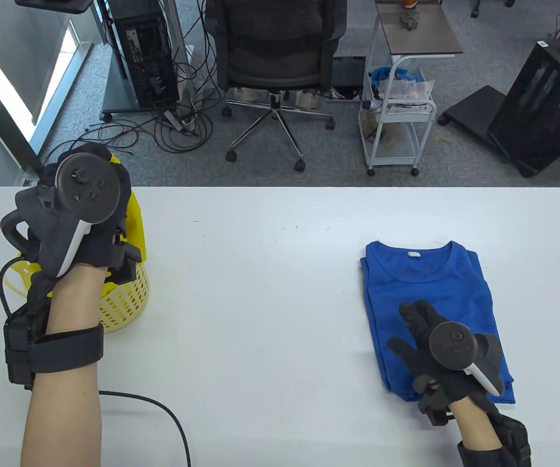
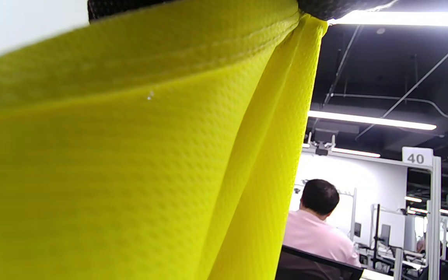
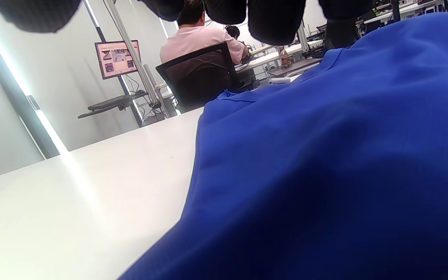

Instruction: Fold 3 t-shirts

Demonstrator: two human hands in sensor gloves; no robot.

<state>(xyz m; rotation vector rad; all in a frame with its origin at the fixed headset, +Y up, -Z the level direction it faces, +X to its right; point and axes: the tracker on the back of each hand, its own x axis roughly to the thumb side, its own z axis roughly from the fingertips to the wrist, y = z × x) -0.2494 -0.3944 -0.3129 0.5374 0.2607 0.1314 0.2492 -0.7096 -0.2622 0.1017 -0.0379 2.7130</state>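
A folded blue t-shirt (image 1: 430,292) lies on the right of the white table, collar at the far end. My right hand (image 1: 423,335) rests flat on its near half with fingers spread; the shirt fills the right wrist view (image 3: 325,155). My left hand (image 1: 90,204) is raised above a yellow basket (image 1: 124,296) at the table's left and grips a yellow t-shirt (image 1: 136,219), which hangs from the gloved fingers in the left wrist view (image 2: 130,155). The left fingers are hidden behind the tracker in the table view.
A black cable (image 1: 163,413) runs across the table's (image 1: 260,292) near left. Beyond the far edge stand an office chair (image 1: 275,63), a white cart (image 1: 399,107) and computer towers.
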